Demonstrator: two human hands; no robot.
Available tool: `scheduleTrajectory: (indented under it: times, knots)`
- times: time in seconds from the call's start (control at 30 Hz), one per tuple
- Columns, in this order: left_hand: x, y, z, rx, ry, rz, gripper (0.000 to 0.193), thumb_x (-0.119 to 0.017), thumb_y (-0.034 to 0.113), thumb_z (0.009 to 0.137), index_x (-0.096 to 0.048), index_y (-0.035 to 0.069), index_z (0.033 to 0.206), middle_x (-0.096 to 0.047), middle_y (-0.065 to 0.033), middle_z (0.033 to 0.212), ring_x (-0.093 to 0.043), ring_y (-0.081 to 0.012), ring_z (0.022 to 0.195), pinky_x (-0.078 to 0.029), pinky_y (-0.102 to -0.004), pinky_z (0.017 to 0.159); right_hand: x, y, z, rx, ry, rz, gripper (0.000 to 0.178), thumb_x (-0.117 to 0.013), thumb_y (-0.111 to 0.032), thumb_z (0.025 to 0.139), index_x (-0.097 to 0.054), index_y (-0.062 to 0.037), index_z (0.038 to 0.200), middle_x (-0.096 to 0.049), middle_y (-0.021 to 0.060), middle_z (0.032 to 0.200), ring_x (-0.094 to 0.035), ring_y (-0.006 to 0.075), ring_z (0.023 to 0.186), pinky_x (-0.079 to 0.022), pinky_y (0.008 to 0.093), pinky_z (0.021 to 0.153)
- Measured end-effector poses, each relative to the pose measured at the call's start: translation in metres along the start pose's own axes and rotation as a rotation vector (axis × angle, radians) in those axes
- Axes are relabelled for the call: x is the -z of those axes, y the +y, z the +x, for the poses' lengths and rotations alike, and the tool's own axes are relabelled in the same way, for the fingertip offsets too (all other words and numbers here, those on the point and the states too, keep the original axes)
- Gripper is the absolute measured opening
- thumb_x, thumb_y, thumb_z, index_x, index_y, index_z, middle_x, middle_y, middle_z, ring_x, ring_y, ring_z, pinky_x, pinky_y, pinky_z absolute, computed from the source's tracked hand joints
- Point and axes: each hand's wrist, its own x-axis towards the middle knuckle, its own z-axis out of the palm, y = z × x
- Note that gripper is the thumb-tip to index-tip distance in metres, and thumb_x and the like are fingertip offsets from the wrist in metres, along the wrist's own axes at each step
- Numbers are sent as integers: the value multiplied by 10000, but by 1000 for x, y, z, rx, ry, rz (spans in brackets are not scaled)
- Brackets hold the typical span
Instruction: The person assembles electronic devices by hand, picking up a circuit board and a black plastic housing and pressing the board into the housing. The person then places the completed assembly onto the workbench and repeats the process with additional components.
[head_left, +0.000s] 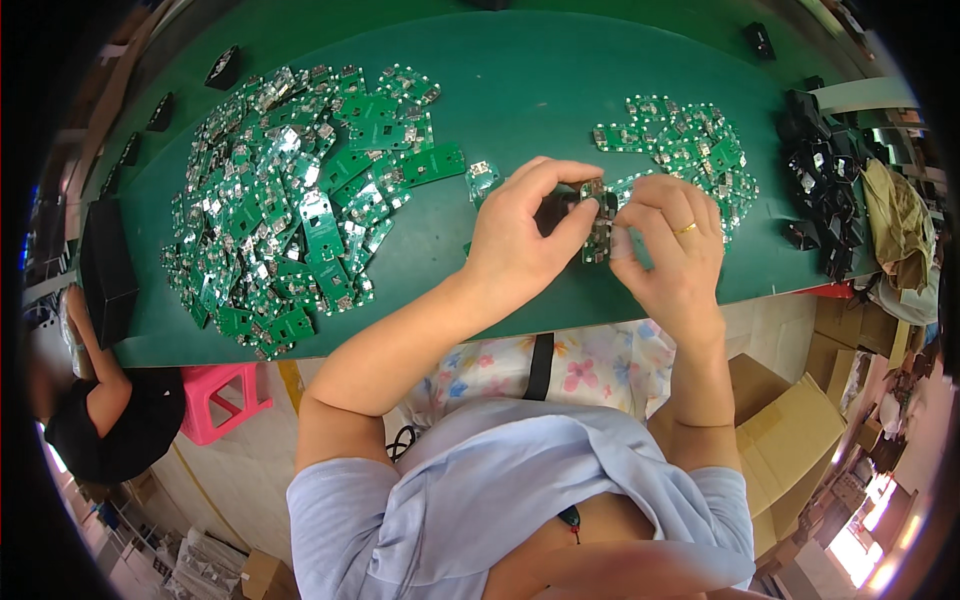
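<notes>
Between my two hands, over the green table [520, 90], a small circuit board [597, 240] is held up nearly on edge. My left hand [525, 225] pinches it from the left with thumb and forefinger. On its right side, the fingers of my right hand [668, 235] are pressed together at the board's edge; whether they grip a small part there is too fine to see. A large heap of green circuit boards [320, 225] spreads to the left. A smaller group of green boards [715, 150] lies beyond my right hand. One loose board [483, 180] rests just behind my left hand.
Black plastic parts [825, 190] are piled at the table's right end beside a tan cloth bag [895, 215]. A black box [107, 265] stands at the left edge. Below are a pink stool [222, 405], an open carton [790, 450] and another person's arm [95, 350].
</notes>
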Motion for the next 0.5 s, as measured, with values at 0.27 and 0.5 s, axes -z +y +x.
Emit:
scheduleTrajectory:
  times: [0.27, 0.5]
  knots:
    - [0, 2, 0, -3, -2, 21, 220, -601, 37, 764, -586, 35, 983, -570, -77, 874, -569, -152, 703, -456, -250, 611, 0, -1, 2, 26, 6, -17, 219, -635, -13, 573, -542, -58, 766, -519, 51, 841, -529, 221, 801, -429, 344, 706]
    - [-1, 1, 1, -51, 7, 72, 219, -600, 45, 761, -583, 36, 979, -571, -84, 880, -575, -170, 708, -462, -262, 617, 0, -3, 4, 38, -15, -41, 219, -624, -20, 570, -539, -49, 770, -513, 57, 844, -526, 221, 801, -432, 345, 706]
